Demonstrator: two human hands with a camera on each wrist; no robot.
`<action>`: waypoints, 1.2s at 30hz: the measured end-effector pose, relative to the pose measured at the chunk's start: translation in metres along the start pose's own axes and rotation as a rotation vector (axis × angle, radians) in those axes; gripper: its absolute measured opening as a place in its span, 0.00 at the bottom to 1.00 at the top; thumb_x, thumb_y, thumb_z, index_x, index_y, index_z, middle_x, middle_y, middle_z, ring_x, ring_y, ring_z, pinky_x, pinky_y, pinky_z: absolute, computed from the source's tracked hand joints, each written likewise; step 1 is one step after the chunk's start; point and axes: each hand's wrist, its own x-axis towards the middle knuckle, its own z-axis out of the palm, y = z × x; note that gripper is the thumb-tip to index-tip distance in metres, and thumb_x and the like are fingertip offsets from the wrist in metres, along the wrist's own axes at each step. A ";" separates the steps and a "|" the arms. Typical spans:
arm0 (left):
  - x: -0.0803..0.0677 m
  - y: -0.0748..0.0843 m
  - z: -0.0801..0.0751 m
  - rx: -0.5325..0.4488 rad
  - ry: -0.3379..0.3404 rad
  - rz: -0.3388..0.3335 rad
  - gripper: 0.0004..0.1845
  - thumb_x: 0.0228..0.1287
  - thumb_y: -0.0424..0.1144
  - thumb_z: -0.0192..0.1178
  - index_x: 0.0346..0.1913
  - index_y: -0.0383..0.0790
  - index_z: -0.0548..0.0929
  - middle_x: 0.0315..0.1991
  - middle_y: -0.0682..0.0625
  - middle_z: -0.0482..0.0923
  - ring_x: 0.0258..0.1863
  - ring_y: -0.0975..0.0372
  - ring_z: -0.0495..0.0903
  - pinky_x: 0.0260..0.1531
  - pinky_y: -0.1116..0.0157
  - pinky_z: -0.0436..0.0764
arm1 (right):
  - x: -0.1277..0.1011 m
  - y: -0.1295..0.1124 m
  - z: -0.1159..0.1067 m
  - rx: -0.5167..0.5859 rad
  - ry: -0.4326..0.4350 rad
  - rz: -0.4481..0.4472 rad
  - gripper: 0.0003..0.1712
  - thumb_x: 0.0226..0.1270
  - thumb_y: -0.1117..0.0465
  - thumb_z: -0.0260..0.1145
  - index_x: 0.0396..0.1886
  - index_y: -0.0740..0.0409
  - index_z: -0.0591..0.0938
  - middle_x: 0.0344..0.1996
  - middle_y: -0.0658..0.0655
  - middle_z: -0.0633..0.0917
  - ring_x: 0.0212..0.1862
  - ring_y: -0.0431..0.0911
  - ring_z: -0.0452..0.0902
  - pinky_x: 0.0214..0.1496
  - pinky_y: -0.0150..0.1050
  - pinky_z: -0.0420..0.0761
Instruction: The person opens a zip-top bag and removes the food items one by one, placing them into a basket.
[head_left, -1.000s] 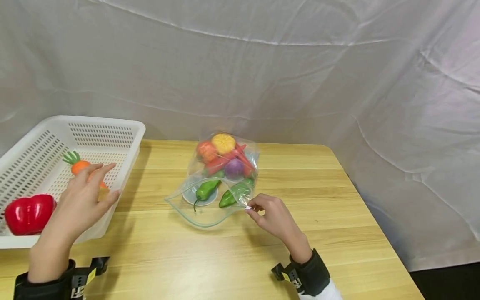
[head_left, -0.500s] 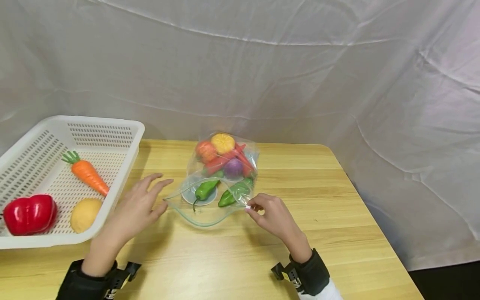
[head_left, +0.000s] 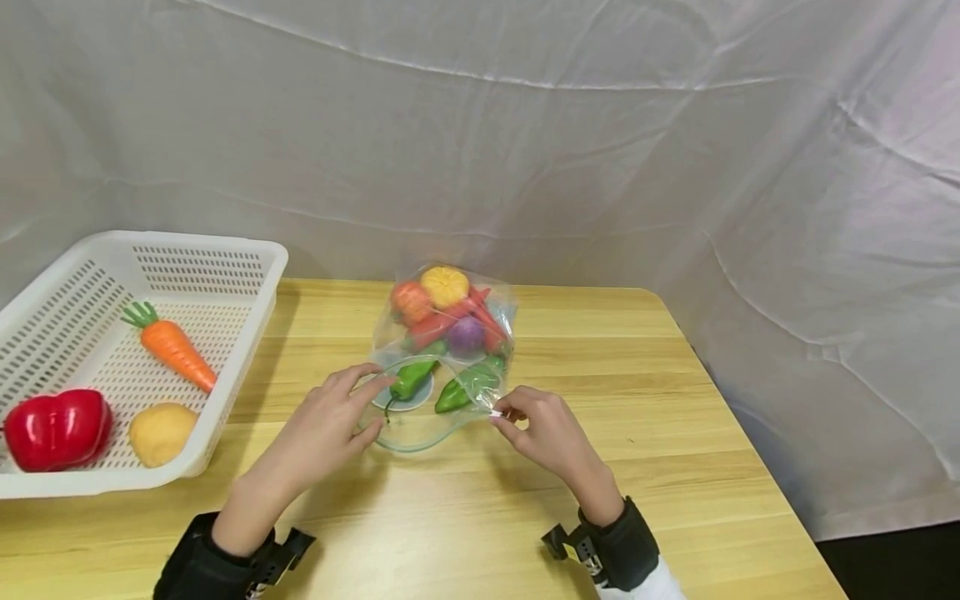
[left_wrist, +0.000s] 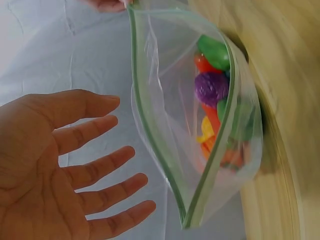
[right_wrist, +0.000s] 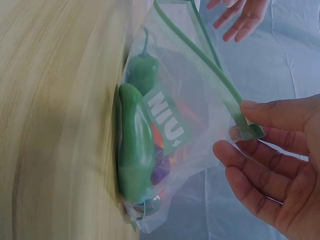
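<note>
A clear zip bag (head_left: 420, 447) lies on the table, its mouth gaping toward me. Inside are toy vegetables: green peppers (right_wrist: 136, 145), a purple one (head_left: 467, 334), a yellow pumpkin (head_left: 446, 287) and red peppers. My right hand (head_left: 547, 429) pinches the right corner of the bag's green zip edge between thumb and fingers. My left hand (head_left: 330, 421) is by the left side of the bag's mouth. In the left wrist view, its spread fingers (left_wrist: 117, 220) point at the bag with a gap between them and the zip edge.
A white perforated basket (head_left: 255, 333) stands at the left. It holds a carrot (head_left: 178, 354), a red bell pepper (head_left: 60, 429) and a yellow-brown potato-like piece (head_left: 162, 434). A grey cloth (head_left: 525, 150) hangs behind the wooden table (head_left: 637, 375).
My left hand has moved right, out from over the basket to the left side of the bag's mouth. My right hand keeps its pinch on the bag's corner.
</note>
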 end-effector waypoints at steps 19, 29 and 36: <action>0.041 0.020 0.039 -0.027 -0.099 0.158 0.21 0.57 0.36 0.62 0.55 0.41 0.78 0.53 0.44 0.76 0.53 0.52 0.76 0.52 0.54 0.77 | 0.000 0.002 -0.001 -0.020 0.009 -0.024 0.04 0.54 0.62 0.70 0.29 0.58 0.84 0.25 0.50 0.84 0.28 0.38 0.79 0.33 0.27 0.79; 0.065 0.024 0.053 0.011 -0.206 0.142 0.19 0.59 0.39 0.61 0.54 0.39 0.77 0.56 0.42 0.73 0.55 0.48 0.74 0.51 0.50 0.77 | 0.000 0.002 -0.002 -0.028 0.013 -0.030 0.03 0.54 0.62 0.70 0.29 0.57 0.84 0.25 0.50 0.84 0.28 0.37 0.79 0.32 0.27 0.79; 0.078 0.023 0.064 0.058 -0.315 0.115 0.24 0.62 0.41 0.59 0.60 0.35 0.72 0.62 0.37 0.68 0.61 0.43 0.68 0.58 0.47 0.71 | 0.001 0.002 -0.002 -0.027 0.006 -0.021 0.03 0.55 0.62 0.70 0.29 0.57 0.84 0.25 0.50 0.84 0.28 0.37 0.79 0.32 0.28 0.79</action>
